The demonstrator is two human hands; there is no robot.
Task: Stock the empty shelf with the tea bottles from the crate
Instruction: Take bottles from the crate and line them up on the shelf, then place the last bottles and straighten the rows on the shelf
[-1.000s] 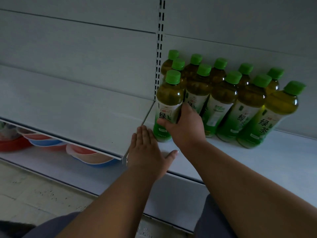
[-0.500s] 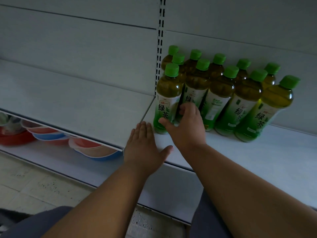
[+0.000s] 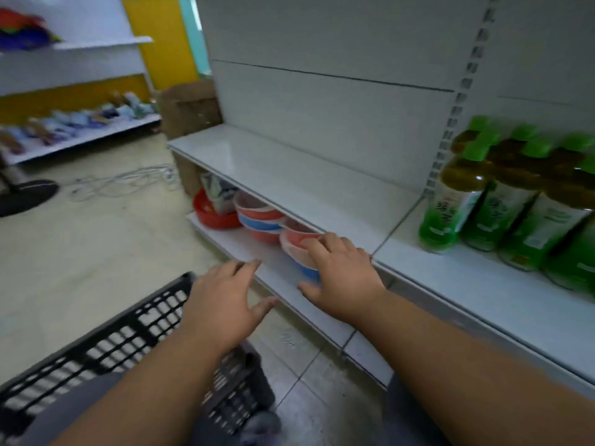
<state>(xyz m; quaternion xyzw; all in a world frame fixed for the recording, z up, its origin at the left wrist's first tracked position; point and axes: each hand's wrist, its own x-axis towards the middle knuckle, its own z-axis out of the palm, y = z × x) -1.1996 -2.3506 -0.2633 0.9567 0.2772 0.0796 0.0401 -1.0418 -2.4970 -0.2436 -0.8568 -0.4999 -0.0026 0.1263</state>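
Note:
Several green-capped tea bottles [image 3: 515,194] stand grouped on the white shelf [image 3: 476,284] at the right. A black slatted crate [image 3: 122,346] sits low at the left, partly hidden by my left arm. My left hand [image 3: 222,304] hovers over the crate's far edge, fingers spread and holding nothing. In front of the shelf's edge, left of the bottles, my right hand [image 3: 341,278] is also spread and holds nothing. The crate's inside is hidden.
Stacked red, pink and blue plastic bowls [image 3: 267,220] sit on the bottom shelf under a bare shelf board [image 3: 289,169]. A cardboard box [image 3: 190,107] stands at the unit's far end. Cables [image 3: 119,183] lie on the tiled floor; another stocked shelf [image 3: 80,130] lines the back left.
My right hand has let go of the front-left bottle and drawn back from the shelf. My left hand left the shelf edge. The view swung left, bringing the crate into sight.

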